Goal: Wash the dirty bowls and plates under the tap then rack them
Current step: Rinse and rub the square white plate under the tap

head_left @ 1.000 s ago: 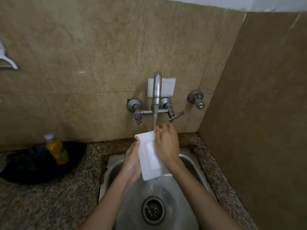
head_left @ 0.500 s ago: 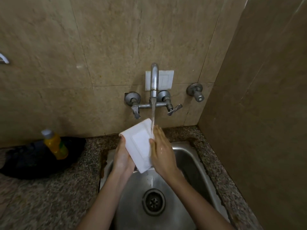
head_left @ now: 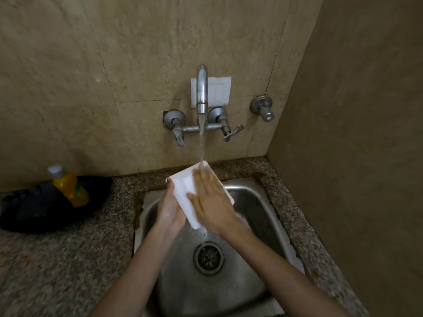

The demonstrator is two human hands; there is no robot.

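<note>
A white square plate (head_left: 183,186) is held tilted over the steel sink (head_left: 258,202), right under the running tap (head_left: 202,88). My left hand (head_left: 170,211) grips the plate from below at its left edge. My right hand (head_left: 211,200) lies flat on the plate's face with fingers spread, covering most of it. The water stream lands on my right fingertips at the plate's top corner and runs off the bottom corner toward the drain (head_left: 208,257).
A yellow soap bottle (head_left: 68,185) lies in a black pan (head_left: 34,216) on the granite counter to the left. Tiled walls stand close behind and to the right. A second valve (head_left: 263,107) sticks out of the back wall.
My right hand slid from the plate's right edge onto its face, rubbing it. The plate turned more to the right under the stream.
</note>
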